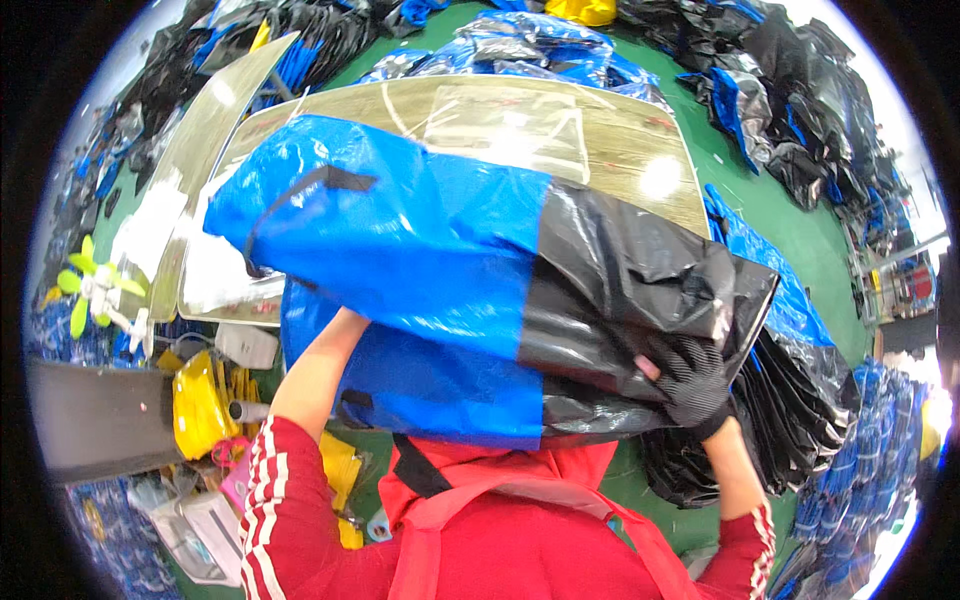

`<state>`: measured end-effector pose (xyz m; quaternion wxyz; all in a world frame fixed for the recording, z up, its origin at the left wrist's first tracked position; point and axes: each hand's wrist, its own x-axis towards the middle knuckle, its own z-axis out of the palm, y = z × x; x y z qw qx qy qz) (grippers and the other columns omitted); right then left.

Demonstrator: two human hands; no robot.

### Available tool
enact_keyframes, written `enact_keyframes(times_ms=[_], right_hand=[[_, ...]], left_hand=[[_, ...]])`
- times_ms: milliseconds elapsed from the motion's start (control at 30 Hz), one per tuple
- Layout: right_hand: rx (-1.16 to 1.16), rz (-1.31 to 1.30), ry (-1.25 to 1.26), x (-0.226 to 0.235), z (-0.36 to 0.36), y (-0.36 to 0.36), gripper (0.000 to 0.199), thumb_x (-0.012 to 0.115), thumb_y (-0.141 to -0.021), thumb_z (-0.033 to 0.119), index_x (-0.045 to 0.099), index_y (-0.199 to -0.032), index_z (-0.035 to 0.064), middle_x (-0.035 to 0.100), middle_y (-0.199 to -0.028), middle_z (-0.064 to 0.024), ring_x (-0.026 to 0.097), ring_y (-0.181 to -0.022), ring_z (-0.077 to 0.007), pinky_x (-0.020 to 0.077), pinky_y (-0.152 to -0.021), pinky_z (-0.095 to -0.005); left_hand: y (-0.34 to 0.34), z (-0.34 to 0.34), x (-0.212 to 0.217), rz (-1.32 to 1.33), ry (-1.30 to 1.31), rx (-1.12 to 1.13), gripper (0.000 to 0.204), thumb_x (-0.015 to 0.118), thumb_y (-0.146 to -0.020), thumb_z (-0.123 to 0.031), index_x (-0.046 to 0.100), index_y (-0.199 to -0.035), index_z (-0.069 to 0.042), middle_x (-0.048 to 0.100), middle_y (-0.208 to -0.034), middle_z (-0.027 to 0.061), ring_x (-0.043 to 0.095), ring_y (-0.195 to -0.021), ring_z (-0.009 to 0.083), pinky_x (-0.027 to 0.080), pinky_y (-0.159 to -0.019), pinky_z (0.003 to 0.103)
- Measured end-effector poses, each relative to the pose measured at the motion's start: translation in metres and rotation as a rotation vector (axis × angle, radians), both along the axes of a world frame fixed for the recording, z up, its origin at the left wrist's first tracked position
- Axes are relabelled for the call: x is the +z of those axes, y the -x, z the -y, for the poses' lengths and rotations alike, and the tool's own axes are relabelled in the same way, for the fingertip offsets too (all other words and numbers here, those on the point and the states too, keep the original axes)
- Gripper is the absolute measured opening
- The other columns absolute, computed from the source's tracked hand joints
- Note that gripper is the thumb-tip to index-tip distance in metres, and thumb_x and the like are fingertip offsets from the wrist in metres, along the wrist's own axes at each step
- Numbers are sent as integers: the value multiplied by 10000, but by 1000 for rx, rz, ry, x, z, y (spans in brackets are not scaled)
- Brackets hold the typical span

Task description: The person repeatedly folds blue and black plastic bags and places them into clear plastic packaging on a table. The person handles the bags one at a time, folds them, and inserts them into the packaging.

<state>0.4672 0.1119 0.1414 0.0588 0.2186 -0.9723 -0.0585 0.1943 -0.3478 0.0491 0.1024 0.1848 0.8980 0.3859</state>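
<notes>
A large blue and black plastic bag lies across the table in front of me and reaches over its near edge. Its left part is blue with a dark strap, its right part glossy black. My left forearm goes in under the upper blue layer; the hand itself is hidden there. In a dark ribbed glove with a bare thumb tip, my right hand grips the crumpled black end of the bag. A lower blue layer sags toward my red apron.
The wood-look table runs behind the bag. Stacked blue and black bags hang at its right side, with more bag piles beyond it on the green floor. On the left are a small green-bladed fan and yellow sheets.
</notes>
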Motion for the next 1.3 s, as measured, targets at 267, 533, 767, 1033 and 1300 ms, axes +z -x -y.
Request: enact_keyframes(times_ms=[267, 533, 767, 1033, 1300], right_hand=[[-34, 266, 18, 4, -28, -32, 420, 564, -832, 185, 625, -1240, 260, 626, -1201, -108, 543, -1156, -355, 373, -1015, -529], [-398, 912, -155, 68, 14, 32, 472, 629, -737, 287, 641, -1172, 103, 649, -1114, -194, 596, -1074, -333, 444, -938, -445], [-733, 271, -109, -10, -10, 84, 772, 496, -848, 667, 418, -1461, 203, 316, -1531, -164, 99, -1474, -409, -49, -1128, -675], [-614, -28, 0, -74, -39, 78, 787, 476, -839, 679, 421, -1462, 202, 353, -1520, -164, 85, -1477, -415, -92, -1099, -707], [-584, 269, 520, -18, -53, 84, 739, 602, -808, 561, 438, -1423, 186, 453, -1426, -225, 363, -1372, -420, 97, -1153, -625]], left_hand=[[-87, 163, 25, 691, -624, 373, 638, 581, -915, -457, 477, -1380, -33, 577, -1291, 127, 557, -1161, 262, 445, -943, 381], [54, 180, 81, 578, -232, 70, 630, 724, -815, -326, 525, -1297, 28, 650, -1129, 137, 649, -930, 233, 538, -848, 364], [15, 186, 26, 383, 282, -13, 747, 797, -747, -323, 483, -1343, 0, 648, -1172, 168, 624, -1072, 302, 498, -921, 419], [37, 6, 46, -347, 894, -203, 765, 532, -909, -519, 323, -1499, -80, 376, -1499, 222, 327, -1391, 420, 168, -1158, 566], [50, -87, 65, -440, 633, -246, 582, 478, -951, -460, 498, -1364, -51, 494, -1389, 241, 447, -1307, 403, 319, -1087, 539]])
